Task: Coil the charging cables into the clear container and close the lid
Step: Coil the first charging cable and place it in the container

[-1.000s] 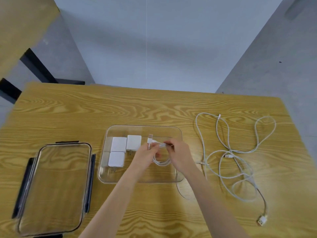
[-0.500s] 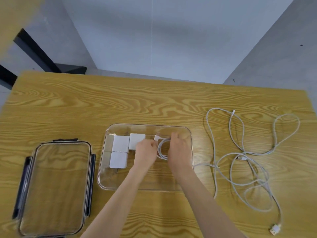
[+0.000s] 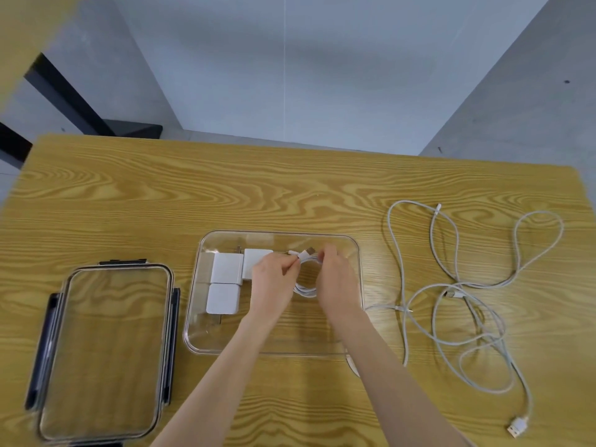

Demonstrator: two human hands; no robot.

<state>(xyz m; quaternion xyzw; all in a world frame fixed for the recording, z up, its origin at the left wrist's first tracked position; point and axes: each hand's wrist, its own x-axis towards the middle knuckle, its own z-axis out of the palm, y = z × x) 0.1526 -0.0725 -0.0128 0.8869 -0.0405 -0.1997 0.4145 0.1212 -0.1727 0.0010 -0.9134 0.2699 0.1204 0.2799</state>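
A clear container (image 3: 358, 253) sits open in the middle of the wooden table. Inside it, a small coiled white cable (image 3: 305, 289) is held between both hands. My left hand (image 3: 274, 282) pinches the coil's top left, and my right hand (image 3: 335, 282) grips its right side, hiding part of it. The cable's plug end (image 3: 308, 251) sticks out above the fingers. Three white charger blocks (image 3: 225, 282) lie in the container's left half. Loose white cables (image 3: 464, 291) sprawl tangled on the table to the right. The clear lid (image 3: 106, 350) with dark latches lies flat at the left.
The table's far edge (image 3: 290, 146) runs in front of a grey floor. A USB plug (image 3: 517, 427) of the loose cables lies near the front right corner. A dark table leg (image 3: 64, 91) stands at the back left.
Both hands have lowered the coil deeper into the container and shifted it slightly toward the far side. The camera has tilted, so the table sits lower in the view.
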